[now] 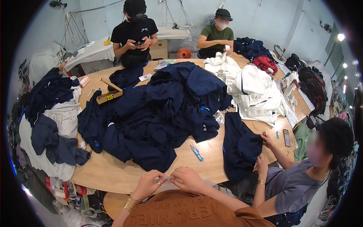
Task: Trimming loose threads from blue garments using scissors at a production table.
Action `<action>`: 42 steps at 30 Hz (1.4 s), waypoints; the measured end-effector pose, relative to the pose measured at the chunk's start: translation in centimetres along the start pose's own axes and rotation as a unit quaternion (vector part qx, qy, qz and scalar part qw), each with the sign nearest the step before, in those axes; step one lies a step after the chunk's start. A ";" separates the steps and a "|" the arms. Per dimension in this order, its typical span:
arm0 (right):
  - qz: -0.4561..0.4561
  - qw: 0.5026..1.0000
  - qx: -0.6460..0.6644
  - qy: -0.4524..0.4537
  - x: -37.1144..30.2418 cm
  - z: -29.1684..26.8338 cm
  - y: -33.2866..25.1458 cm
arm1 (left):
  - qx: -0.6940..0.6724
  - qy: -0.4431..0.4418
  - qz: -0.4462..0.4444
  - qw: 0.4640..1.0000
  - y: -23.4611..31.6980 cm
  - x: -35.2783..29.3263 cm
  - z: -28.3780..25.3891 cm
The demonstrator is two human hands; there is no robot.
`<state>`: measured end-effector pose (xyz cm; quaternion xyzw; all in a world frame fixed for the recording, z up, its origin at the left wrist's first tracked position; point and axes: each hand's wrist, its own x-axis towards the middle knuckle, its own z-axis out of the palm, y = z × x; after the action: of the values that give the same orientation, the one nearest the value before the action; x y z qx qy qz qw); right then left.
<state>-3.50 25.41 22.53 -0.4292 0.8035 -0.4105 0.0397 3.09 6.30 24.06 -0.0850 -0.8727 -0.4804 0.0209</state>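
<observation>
Translucent piece [161,180] pinched by left hand [150,182] and right hand [188,178]; blue snips [197,153] and navy garments [162,109] lie beyond.

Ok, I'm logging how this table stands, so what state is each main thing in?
Left hand: closed, pinching
Right hand: closed, pinching
Small clear item: held between the hands
Blue-handled snips: lying loose; blade gap too small to judge
Cardboard box: open
Navy garments: heaped, crumpled
White garments: heaped, crumpled
Phone on the table: face up, screen lit
Bulb at upper right: lit
</observation>
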 end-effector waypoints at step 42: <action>-0.022 0.994 0.051 -0.093 4.5 3.1 -2.2 | -0.092 0.108 0.017 0.990 -3.6 -3.0 -2.5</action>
<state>-3.58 19.55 23.31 -0.4802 0.7649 -0.4100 0.1270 5.32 1.95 22.08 -0.0492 -0.8158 -0.5646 0.1154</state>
